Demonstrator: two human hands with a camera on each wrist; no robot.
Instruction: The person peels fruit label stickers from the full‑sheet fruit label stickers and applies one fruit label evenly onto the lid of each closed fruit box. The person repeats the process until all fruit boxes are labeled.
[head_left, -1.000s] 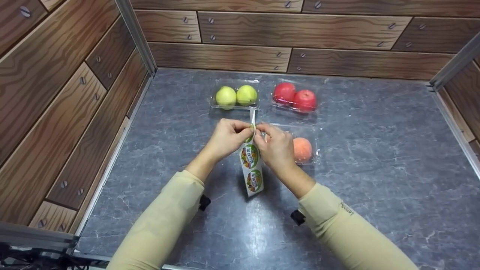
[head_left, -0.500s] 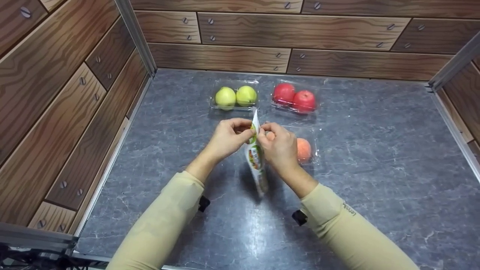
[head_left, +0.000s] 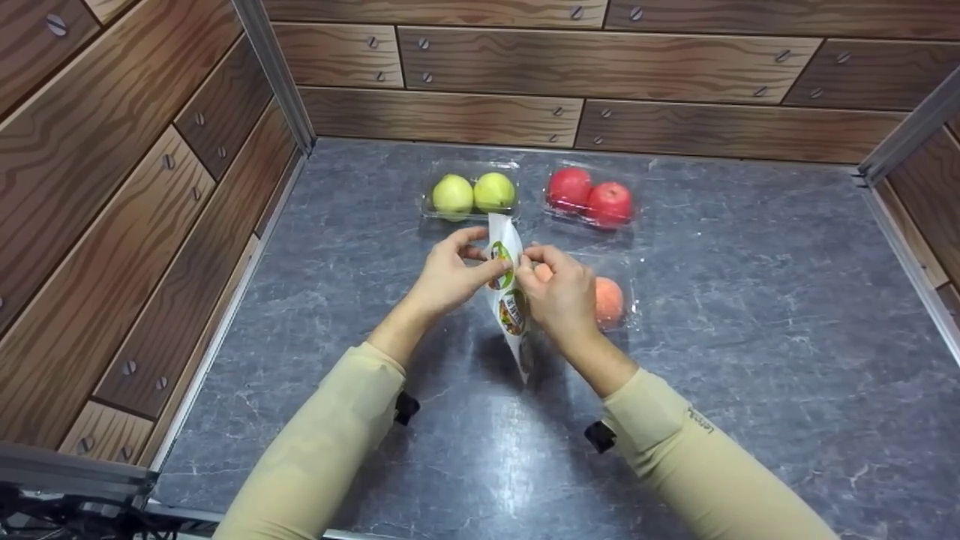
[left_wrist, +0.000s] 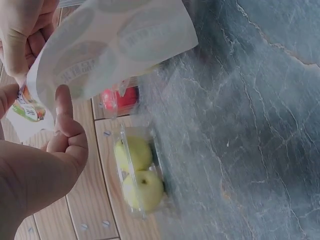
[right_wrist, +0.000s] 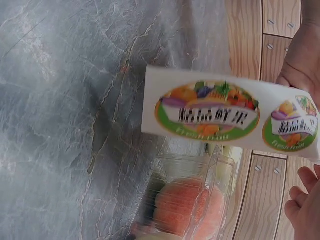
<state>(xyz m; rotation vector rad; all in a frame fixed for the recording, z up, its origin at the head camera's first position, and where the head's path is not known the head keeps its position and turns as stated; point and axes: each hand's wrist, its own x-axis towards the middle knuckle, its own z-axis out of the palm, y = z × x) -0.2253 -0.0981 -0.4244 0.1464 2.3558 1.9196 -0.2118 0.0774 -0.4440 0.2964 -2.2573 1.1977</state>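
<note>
A white strip of round fruit stickers (head_left: 512,311) hangs upright between both hands, its lower end narrow and turned edge-on in the head view. The left hand (head_left: 450,268) holds it from the left, thumb across the printed face and forefinger (left_wrist: 63,102) against the back. From the right, the right hand (head_left: 559,292) pinches the strip's edge beside the upper sticker, thumb and forefinger together. Large "Fresh fruit" labels show on the sticker strip (right_wrist: 207,112) in the right wrist view. Partly under the right hand sits a clear box with peaches (head_left: 609,301).
Green apples (head_left: 472,193) in a clear plastic box stand at the back, beyond the strip. Red apples (head_left: 589,196) in another such box are to their right. Wood-patterned walls (head_left: 487,60) border the grey marbled table (head_left: 750,300) at the back and sides.
The strip has twisted, so its upper end faces the head camera more broadly. The left hand's fingers have spread a little, and the right hand has shifted slightly to the right.
</note>
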